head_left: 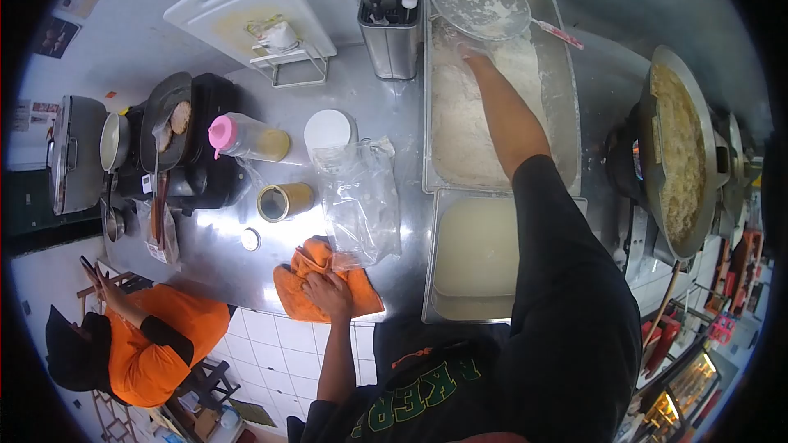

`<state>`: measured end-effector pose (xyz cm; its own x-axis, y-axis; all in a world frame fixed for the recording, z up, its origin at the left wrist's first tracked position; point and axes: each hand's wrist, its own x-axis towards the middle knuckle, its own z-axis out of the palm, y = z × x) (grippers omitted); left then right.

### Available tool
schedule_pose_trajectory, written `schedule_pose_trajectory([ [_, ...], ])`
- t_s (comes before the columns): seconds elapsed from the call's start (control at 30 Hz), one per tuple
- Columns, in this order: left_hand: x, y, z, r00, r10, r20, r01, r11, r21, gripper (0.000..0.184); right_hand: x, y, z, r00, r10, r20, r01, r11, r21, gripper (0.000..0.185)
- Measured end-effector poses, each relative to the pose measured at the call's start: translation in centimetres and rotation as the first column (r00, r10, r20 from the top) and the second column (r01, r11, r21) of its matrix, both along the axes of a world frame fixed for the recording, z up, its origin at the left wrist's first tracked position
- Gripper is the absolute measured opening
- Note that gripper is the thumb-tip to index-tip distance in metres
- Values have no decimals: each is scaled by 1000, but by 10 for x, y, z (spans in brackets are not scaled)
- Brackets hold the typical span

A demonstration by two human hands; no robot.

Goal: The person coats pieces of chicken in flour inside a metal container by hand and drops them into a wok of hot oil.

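My left hand (328, 294) rests on a crumpled orange cloth (300, 299) at the counter's front edge, its fingers pressed into the fabric. My right arm reaches into a long metal tray of flour (460, 127). My right hand (469, 51) is down in the flour near the far end, below a round sieve (480, 3), and its fingers are hidden. A metal container of pale liquid (474, 250) adjoins the near end of the tray. Just beyond the cloth lies a clear plastic bag (359, 205).
Right of the tray, a large wok (681, 156) holds bubbling oil. Left stand an open can (284, 202), a pink-lidded jug (246, 139), a white tub (330, 129) and a pan (171, 115). Another person in orange (164, 344) stands at lower left.
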<state>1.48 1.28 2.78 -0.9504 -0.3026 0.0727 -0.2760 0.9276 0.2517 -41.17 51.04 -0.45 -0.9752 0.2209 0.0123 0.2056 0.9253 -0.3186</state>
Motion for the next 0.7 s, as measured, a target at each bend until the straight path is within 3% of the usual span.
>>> schedule_pose_trajectory([
  [0.13,0,1,0,1000,13,-12,-13,1000,6,24,7,-2,-8,998,4,-69,-6,999,-36,36],
  [0.27,-1,7,6,1000,3,-30,-3,1000,10,25,36,4,-4,964,43,-261,-67,994,-85,35],
  [0.47,2,3,2,999,-20,-43,19,999,-32,23,76,-9,8,808,29,-588,-100,991,-88,33],
  [0.53,3,0,0,998,-22,-56,20,999,-35,24,91,-11,26,800,14,-600,-62,996,-59,33],
  [0.6,7,0,3,999,-19,-51,17,999,-33,25,121,-8,71,911,17,-411,9,998,60,32],
  [0.63,7,0,6,998,-25,-58,24,1000,-15,27,137,-5,89,979,-17,-201,54,982,184,31],
  [0.67,7,0,6,997,-30,-69,30,1000,5,30,147,3,95,980,-15,-200,55,980,194,31],
  [0.7,8,0,7,997,-28,-71,29,999,17,30,154,13,104,929,-52,-368,105,987,125,31],
])
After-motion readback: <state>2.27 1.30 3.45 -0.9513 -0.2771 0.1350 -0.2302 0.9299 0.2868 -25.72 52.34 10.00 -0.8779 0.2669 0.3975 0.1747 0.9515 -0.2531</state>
